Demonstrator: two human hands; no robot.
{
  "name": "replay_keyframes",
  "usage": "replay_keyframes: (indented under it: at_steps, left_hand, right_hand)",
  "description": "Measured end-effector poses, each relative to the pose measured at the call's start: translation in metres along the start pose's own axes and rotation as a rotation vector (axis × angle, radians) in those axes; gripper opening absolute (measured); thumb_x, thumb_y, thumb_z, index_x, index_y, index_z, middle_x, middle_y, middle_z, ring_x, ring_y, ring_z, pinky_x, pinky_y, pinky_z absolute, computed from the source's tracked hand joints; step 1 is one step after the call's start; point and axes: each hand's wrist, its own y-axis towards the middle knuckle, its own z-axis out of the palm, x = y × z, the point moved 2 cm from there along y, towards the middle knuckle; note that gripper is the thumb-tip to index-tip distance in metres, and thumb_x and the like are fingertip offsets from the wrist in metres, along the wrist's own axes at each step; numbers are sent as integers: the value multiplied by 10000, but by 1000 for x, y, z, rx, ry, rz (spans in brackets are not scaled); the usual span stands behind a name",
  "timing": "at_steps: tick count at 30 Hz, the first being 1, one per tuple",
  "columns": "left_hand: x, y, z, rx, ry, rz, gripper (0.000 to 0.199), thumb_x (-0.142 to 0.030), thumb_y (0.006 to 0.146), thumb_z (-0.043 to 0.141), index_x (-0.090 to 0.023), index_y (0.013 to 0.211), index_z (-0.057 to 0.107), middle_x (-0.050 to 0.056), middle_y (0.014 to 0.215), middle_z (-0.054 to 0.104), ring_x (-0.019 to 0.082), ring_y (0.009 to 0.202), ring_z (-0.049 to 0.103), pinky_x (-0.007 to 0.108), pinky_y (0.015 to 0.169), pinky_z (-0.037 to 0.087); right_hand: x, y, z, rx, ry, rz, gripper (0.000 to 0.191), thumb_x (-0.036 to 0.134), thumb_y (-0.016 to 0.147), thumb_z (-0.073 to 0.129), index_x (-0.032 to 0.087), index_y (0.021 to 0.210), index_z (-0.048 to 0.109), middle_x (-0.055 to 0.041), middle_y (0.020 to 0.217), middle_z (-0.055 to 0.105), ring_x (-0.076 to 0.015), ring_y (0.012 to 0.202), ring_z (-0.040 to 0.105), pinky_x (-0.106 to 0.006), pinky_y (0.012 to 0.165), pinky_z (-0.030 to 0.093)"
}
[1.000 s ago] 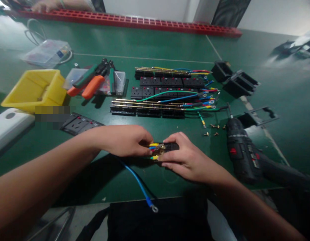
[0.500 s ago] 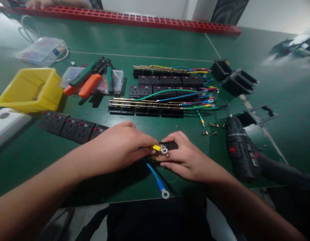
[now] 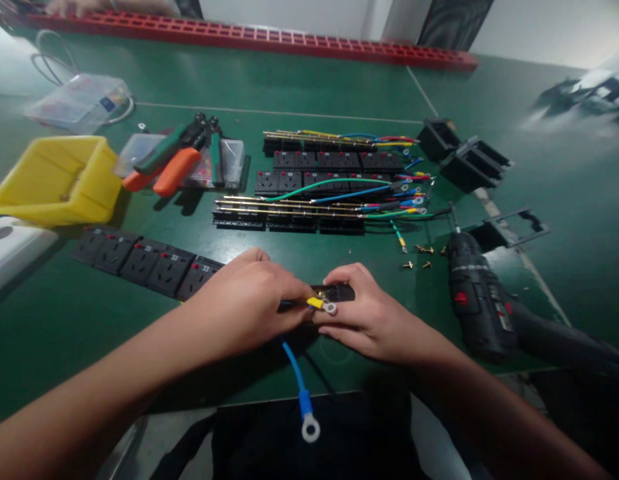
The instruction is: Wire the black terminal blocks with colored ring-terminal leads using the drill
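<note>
A yellow-sleeved ring terminal (image 3: 315, 303) pokes out between the pinched fingers of my left hand (image 3: 247, 293). Fingers of my right hand (image 3: 372, 313) wrap round a small black part (image 3: 343, 292) with brass-coloured metal inside. The ring of the yellow terminal lies against my right fingers. Below my left hand hangs a blue wire ending in a blue-sleeved ring terminal (image 3: 307, 417). A black socket strip (image 3: 152, 260) runs from the left to under my left hand; whether it joins the black part is hidden.
Several socket strips (image 3: 289, 217) with coloured wires lie beyond my hands. At the right are a power drill (image 3: 474, 293), screws (image 3: 408, 265) and black frames (image 3: 474, 163). At the left are a yellow bin (image 3: 59, 180) and orange-green pliers (image 3: 177, 160). Another person's hand (image 3: 77, 7) shows top left.
The blue-sleeved terminal has swung down and left, toward the table's front edge. The yellow terminal has shifted slightly down, and more of the black part shows between my hands.
</note>
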Motion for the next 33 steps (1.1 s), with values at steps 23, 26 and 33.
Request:
replay_keyframes:
  at_steps: [23, 26, 33]
  left_hand:
    - [9, -4, 4, 99, -124, -159, 132, -327, 946, 544, -241, 987, 636, -11, 831, 686, 169, 748, 614, 267, 660, 383]
    - [10, -5, 5, 111, -192, -158, 148, -353, 955, 540, -244, 989, 635, -28, 838, 693, 141, 733, 618, 254, 650, 381]
    - [11, -3, 1, 9, -274, -154, 150, -330, 941, 561, -212, 919, 651, -25, 842, 682, 119, 739, 602, 246, 666, 413]
  right_hand:
    - [-4, -5, 1, -80, -23, -4, 238, 291, 928, 664, 173, 1132, 692, -114, 1231, 567, -188, 1153, 547, -352, 993, 507]
    - [-3, -5, 0, -93, -107, -48, 250, 287, 922, 660, 147, 1125, 707, -137, 1208, 578, -218, 1154, 549, -389, 1007, 503]
    - [0, -3, -2, -74, -259, -91, 233, 316, 933, 628, 170, 1101, 698, -142, 1178, 590, -244, 1115, 559, -435, 952, 497]
